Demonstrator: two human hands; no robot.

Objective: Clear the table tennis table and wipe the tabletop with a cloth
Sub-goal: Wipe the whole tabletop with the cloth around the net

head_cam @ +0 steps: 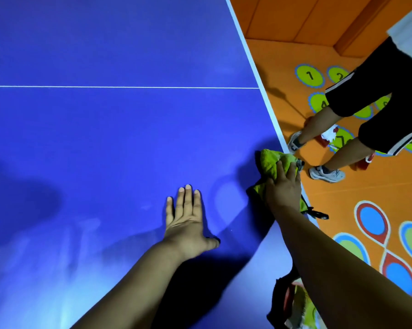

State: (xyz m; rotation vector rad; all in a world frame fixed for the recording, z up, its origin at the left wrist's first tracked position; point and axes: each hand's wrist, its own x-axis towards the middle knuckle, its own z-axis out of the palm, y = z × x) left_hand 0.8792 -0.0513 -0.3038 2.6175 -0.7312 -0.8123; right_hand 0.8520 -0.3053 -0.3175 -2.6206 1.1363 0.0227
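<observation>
I judge that the clearing is finished on the part I can see and the wiping step is now in hand: no bat or ball lies on the blue bench [105, 138], only the two hands. The green cloth [269, 162] is bunched at the right edge of the bench, touching the white border there, on the near side of the thin white line [129, 86]. The right grip [283, 186] lies on top of it with the fingers spread and quite straight, pressing it down and not pinching it; the thumb is hidden, so I cannot tell if it curls under. The left grip [188, 224] is wide and flat on the bare surface, near the cloth, holding nothing. Faint smears show toward the near left corner. The next move, I think, calls for steady downward pressure while the cloth is drawn away from the right edge, so it does not slip off the bench to the orange floor [283, 55], where another person's legs [319, 124] stand close by
</observation>
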